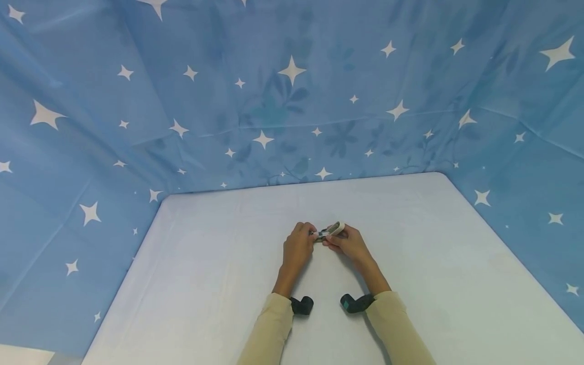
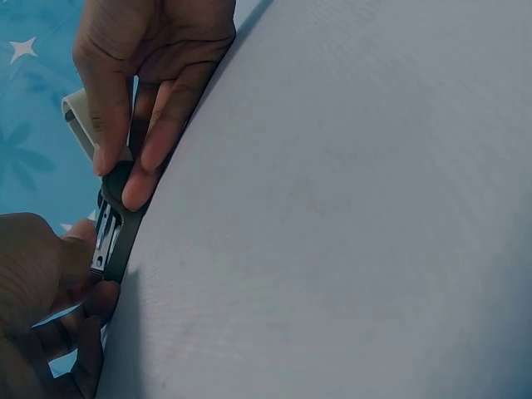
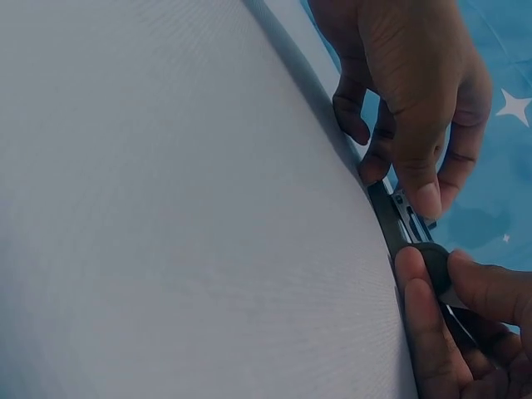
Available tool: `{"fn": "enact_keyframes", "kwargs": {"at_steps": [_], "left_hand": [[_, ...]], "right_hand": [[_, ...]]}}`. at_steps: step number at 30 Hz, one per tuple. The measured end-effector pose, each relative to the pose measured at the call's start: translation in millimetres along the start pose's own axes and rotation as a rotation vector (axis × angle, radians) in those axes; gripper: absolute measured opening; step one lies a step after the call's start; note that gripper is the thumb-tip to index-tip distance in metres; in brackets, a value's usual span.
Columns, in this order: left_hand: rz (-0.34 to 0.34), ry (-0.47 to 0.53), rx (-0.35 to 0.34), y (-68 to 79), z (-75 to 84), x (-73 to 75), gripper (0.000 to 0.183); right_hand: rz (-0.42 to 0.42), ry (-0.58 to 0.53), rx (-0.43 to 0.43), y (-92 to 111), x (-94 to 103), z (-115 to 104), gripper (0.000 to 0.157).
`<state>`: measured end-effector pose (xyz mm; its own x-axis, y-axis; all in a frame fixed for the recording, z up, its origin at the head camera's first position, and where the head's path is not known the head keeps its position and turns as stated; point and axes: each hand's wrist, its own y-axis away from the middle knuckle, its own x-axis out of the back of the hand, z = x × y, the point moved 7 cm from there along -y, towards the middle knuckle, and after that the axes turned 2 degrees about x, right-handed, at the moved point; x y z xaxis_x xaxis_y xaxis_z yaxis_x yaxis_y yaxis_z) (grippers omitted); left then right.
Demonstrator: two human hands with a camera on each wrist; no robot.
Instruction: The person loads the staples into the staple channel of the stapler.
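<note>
A small stapler [image 1: 322,234] lies on the white table between both hands, its cream cover [image 1: 337,228] swung up and back. Its dark base [image 2: 125,241] and metal staple channel [image 2: 105,237] show in the left wrist view. My left hand [image 1: 298,248] pinches the stapler's front end, thumb by the metal channel and fingers low at the base. At the hinge end, my right hand [image 1: 350,245] grips the dark rounded hinge [image 3: 431,264] between thumb and fingers. The raised cover leans toward the right hand, whose fingers partly hide it.
The white table [image 1: 219,263] spreads around the hands. A blue curtain with white stars [image 1: 283,101] rises behind it and along both sides. Dark wrist devices [image 1: 302,305] sit at the cuffs of the beige sleeves [image 1: 269,329].
</note>
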<state>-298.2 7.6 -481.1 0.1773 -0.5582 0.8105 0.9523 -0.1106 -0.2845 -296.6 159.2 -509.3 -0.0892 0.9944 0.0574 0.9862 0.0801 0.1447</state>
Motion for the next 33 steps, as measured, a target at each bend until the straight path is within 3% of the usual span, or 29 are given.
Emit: {"fn": "enact_keyframes", "kwargs": {"at_steps": [19,28,33], "left_hand": [[-0.007,-0.002,0.011,-0.8,-2.4,0.5,0.016],[-0.029,0.066,0.022,1.8,-3.5,1.2,0.019],[-0.001,0.076,0.011,1.9,-2.8,4.2,0.018]], "right_hand": [[0.011,-0.007,0.018,-0.5,-3.7,-0.4,0.040],[0.014,-0.009,0.014,-0.4,-3.4,2.0,0.041],[0.022,-0.007,0.025,0.5,-3.1,0.7,0.040]]}}
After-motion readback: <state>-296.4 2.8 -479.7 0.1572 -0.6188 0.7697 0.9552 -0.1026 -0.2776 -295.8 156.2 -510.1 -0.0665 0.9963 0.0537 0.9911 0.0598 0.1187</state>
